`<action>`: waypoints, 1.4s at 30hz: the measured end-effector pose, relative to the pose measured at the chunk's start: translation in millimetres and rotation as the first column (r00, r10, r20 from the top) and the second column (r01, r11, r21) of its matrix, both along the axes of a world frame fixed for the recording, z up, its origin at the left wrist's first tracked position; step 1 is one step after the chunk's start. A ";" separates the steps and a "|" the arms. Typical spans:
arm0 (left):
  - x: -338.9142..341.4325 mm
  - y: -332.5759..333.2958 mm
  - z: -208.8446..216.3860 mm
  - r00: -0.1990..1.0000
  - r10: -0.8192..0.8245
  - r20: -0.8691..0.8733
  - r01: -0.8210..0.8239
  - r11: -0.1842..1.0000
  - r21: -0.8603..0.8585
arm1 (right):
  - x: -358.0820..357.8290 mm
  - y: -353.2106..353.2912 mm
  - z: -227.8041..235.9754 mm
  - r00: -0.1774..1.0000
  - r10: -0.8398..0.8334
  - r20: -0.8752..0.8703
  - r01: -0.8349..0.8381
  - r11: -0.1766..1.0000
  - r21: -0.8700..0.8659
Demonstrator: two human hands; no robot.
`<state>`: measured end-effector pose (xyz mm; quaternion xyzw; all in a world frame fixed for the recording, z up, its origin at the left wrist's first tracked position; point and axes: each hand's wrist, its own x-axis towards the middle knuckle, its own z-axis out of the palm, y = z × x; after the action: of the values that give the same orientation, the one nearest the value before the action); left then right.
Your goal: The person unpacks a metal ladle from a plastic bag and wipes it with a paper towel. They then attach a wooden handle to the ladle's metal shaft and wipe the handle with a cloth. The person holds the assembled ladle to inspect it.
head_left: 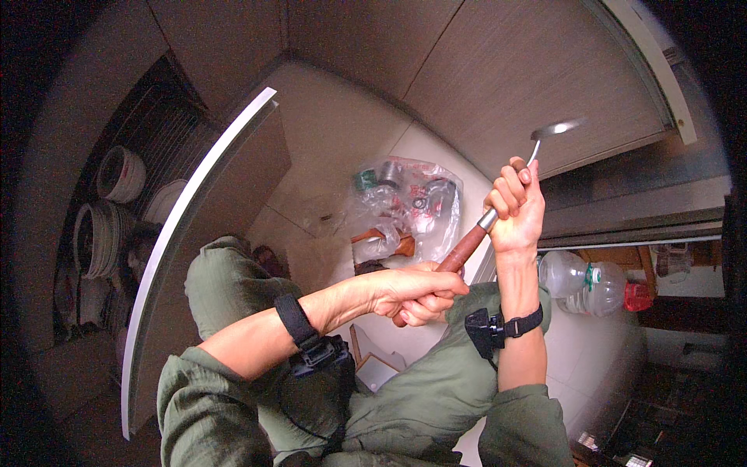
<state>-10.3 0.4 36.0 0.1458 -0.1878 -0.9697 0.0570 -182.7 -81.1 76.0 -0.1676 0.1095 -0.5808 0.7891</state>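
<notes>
Both my hands grip one long cooking utensil with a brown wooden handle [467,247], a metal collar and a thin metal shaft. Its shiny head [556,129], seen nearly edge-on, looks like a shallow spoon or ladle bowl; the exact shape is unclear. Around the lower part of the handle my left hand [420,293] is closed, with the handle's end poking out below the fingers. My right hand [515,201] closes higher up, above the collar, and hides part of the shaft. The utensil slants up to the right, head close to a cabinet front [498,86].
A white-edged panel [198,194] stands on the left, beside a wire rack [167,101] with stacked white bowls [105,237]. Clear plastic bags [424,202] lie on the floor ahead. Large clear bottles [599,289] stand to the right. My knees are bent below.
</notes>
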 end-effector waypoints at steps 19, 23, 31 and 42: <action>-5.4 1.6 2.0 0.933 0.236 0.271 -0.125 0.921 -0.370 | 1.6 0.4 -6.8 0.930 -0.214 -0.300 0.229 0.973 0.016; -6.3 5.5 2.7 0.996 0.032 0.083 -0.027 0.998 -0.054 | -5.0 -0.5 -7.5 0.989 -0.069 -0.131 0.078 0.995 0.061; -9.5 6.3 -5.5 0.964 -0.065 -0.257 0.143 0.944 0.298 | -3.4 -0.9 -5.1 0.993 0.062 0.096 -0.067 0.997 0.048; -14.5 7.5 2.1 0.684 0.610 0.401 -0.081 0.610 -0.788 | 3.7 2.1 -9.3 0.896 -0.268 -0.353 0.296 0.955 0.027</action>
<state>-24.8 7.9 38.2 0.4668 -0.5226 -0.6711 0.2421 -179.0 -79.0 66.7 -0.2174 0.2927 -0.6455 0.6711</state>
